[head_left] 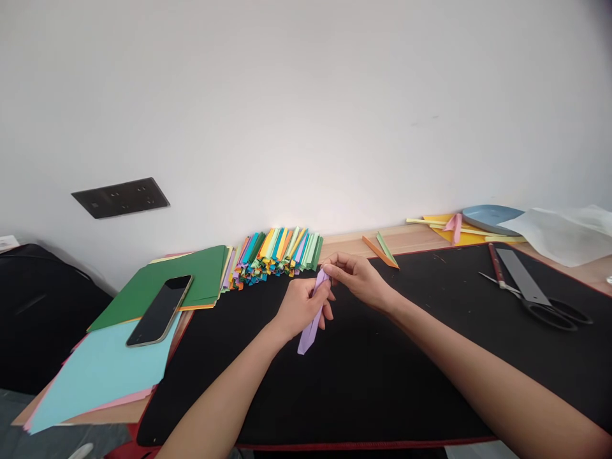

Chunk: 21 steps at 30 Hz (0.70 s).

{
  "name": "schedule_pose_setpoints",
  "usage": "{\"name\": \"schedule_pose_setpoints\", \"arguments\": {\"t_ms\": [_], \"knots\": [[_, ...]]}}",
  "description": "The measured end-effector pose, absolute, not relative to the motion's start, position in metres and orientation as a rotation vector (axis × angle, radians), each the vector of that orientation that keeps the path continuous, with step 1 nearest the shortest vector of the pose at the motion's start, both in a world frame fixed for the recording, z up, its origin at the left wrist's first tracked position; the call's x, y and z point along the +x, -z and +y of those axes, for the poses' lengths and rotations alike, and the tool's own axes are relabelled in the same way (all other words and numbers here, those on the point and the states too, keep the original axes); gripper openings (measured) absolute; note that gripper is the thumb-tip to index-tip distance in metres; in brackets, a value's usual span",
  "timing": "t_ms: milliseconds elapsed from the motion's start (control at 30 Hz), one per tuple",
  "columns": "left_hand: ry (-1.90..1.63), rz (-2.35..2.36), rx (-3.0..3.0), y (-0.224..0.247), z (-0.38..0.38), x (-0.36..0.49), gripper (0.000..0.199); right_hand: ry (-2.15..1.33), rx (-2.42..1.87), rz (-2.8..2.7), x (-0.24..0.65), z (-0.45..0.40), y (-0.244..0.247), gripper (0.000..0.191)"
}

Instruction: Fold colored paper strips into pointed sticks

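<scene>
A folded lilac paper strip is held above the black desk mat. My left hand wraps around its middle, and its lower pointed end sticks out below the fingers. My right hand pinches the strip's upper tip. Just behind the hands lies a pile of several folded paper strips in many colours.
A phone lies on green and light blue paper sheets at the left. Scissors and a ruler rest at the mat's right. Orange and green strips, a blue plate and white paper sit behind.
</scene>
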<state>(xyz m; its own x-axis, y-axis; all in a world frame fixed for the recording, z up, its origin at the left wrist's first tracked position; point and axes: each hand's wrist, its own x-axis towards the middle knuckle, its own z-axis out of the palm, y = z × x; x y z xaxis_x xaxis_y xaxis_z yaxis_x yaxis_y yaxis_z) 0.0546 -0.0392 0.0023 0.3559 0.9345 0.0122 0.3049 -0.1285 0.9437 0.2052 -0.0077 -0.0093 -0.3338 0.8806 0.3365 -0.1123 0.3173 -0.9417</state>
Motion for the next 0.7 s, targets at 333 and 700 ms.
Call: {"name": "schedule_pose_setpoints", "arguments": {"t_ms": [333, 700], "knots": [[-0.791, 0.94, 1.475, -0.0019, -0.0394, 0.055, 0.037, -1.216, -0.684, -1.599, 0.2047, -0.0104, 0.0089, 0.029], [-0.841, 1.069, 1.549, -0.0018, -0.0363, 0.0553, 0.027, -1.299, -0.763, -1.432, 0.1993, -0.0092, 0.0149, 0.028]]}}
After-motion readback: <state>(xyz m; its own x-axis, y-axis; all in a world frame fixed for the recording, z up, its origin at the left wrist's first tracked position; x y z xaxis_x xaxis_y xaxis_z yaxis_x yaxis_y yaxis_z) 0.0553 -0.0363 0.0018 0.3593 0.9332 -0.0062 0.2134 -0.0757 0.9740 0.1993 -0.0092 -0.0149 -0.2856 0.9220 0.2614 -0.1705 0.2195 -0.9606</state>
